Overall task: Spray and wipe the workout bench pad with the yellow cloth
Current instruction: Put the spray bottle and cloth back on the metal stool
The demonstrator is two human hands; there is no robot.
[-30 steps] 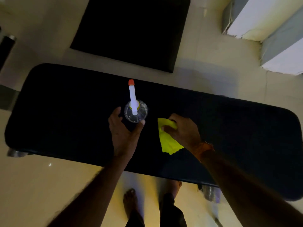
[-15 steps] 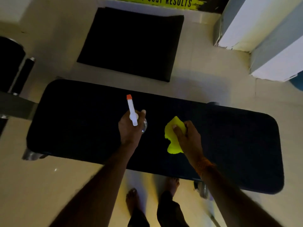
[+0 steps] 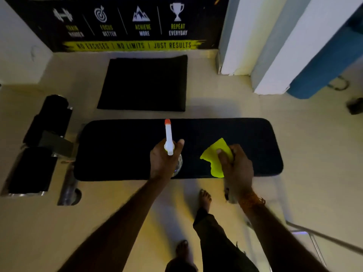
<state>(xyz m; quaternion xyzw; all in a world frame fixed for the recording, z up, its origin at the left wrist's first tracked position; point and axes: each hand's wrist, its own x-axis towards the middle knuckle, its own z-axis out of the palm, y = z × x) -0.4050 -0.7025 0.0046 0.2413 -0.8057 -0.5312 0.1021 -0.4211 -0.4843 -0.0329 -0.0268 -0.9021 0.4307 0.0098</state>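
Observation:
The black bench pad (image 3: 121, 150) lies lengthwise across the middle of the view. My left hand (image 3: 164, 161) grips a clear spray bottle (image 3: 168, 138) with a white head and orange nozzle, held above the pad's middle and pointing away from me. Most of the bottle's body is hidden by the hand. To its right, my right hand (image 3: 235, 165) holds the bunched yellow cloth (image 3: 213, 156) over the pad near its front edge. Whether the cloth touches the pad I cannot tell.
A black floor mat (image 3: 145, 83) lies beyond the bench. Black padded rollers and metal frame parts (image 3: 39, 146) stand at the left end. A white pillar (image 3: 265, 42) and blue furniture (image 3: 322, 71) are at the right. My bare feet (image 3: 204, 199) stand on the tiled floor.
My left hand has closed around the spray bottle and lifted it. My right hand gathered the cloth and raised it. The view has pulled back and tilted up, showing the wall banner.

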